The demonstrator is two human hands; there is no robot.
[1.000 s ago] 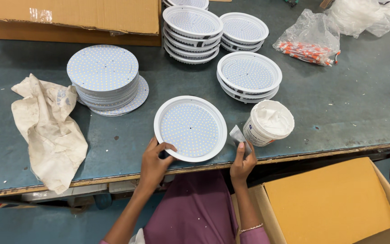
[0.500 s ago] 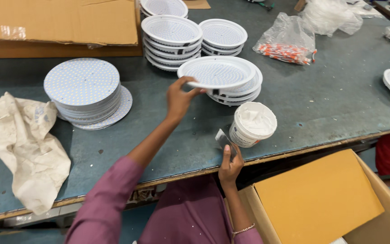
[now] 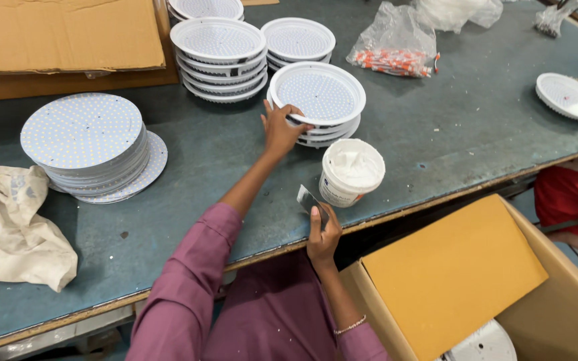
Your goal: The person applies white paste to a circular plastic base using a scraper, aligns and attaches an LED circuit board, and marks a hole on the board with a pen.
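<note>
The big grey-green bench (image 3: 436,134) holds everything. A brown cardboard sheet (image 3: 61,33) lies at its far left corner. An open cardboard box (image 3: 463,281) sits below the near edge; something round and white shows inside. A crumpled cloth (image 3: 8,227) lies at the left edge. One stack of flat dotted discs (image 3: 85,144) sits beside it. Four stacks of white round trays stand by the far edge. The left hand (image 3: 281,127) rests its open fingers on the rim of the nearest tray stack (image 3: 317,97). One white tub (image 3: 350,172) of white paste stands near the near edge. The right hand (image 3: 322,234) pinches a small metal scraper (image 3: 309,198). A clear bag (image 3: 396,47) holds orange and white bits.
</note>
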